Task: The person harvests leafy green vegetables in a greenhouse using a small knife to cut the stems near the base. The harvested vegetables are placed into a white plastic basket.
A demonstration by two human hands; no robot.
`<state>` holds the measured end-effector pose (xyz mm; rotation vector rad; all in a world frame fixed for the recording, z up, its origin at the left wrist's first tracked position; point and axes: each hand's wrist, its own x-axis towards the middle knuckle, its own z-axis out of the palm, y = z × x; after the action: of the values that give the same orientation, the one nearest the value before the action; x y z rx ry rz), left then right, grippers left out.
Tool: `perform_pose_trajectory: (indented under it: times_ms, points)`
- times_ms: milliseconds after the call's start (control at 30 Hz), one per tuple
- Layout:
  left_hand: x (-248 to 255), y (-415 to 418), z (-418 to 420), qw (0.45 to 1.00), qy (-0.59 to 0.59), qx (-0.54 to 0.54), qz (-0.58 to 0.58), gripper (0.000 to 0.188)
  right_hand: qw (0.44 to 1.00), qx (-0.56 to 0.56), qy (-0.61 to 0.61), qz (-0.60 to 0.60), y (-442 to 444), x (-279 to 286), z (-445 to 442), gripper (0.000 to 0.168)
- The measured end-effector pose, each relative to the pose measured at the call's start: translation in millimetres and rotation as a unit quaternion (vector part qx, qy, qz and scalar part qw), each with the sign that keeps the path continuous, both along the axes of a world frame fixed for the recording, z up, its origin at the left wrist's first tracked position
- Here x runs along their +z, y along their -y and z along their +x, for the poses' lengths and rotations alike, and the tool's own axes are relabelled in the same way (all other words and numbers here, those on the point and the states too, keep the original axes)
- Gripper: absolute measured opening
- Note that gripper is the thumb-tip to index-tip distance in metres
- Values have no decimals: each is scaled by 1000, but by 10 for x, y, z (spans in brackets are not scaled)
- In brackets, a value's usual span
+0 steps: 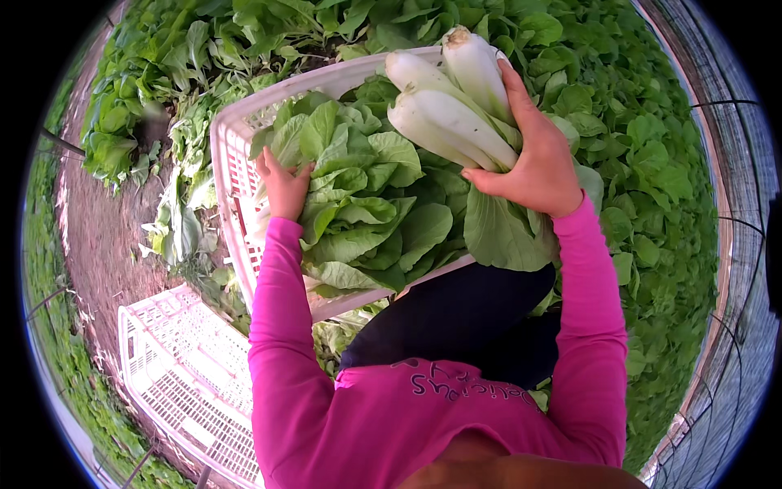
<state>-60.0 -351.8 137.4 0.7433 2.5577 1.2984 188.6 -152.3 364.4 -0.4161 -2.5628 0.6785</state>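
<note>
My right hand [537, 153] grips several heads of bok choy [449, 116] over the right side of a plastic crate [269, 98]. Their white stem ends point up and left, and their leaves hang down below my wrist. Inside the crate lies a heap of leafy greens [366, 195]. At the left of this heap, my left hand [286, 186] rests with spread fingers against the leaves. It touches them near the crate's left wall; whether it grips any stem is hidden.
A second white plastic crate [189, 373] stands at lower left on the soil, with no produce visible in it. Growing greens [647, 165] fill the right side and the top. Trimmed leaves [183, 214] litter the bare soil path [104, 226]. Plastic sheeting [742, 244] edges the far right.
</note>
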Motion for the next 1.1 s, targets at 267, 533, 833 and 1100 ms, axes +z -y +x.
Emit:
perform_pose_trajectory:
  times_ms: [267, 533, 833, 1100]
  points:
    - [164, 96, -24, 929, -283, -15, -239, 64, 1000, 2, 0, 16, -1, -117, -13, 99]
    - [137, 121, -113, 977, -20, -100, -187, 74, 999, 9, 30, 16, -7, -101, -100, 102]
    - [403, 343, 281, 915, -239, -245, -216, 44, 960, 37, -31, 277, -42, 214, -730, 77]
    - [603, 255, 487, 889, -207, -269, -306, 41, 937, 161, 79, 300, 541, -285, -1929, 93]
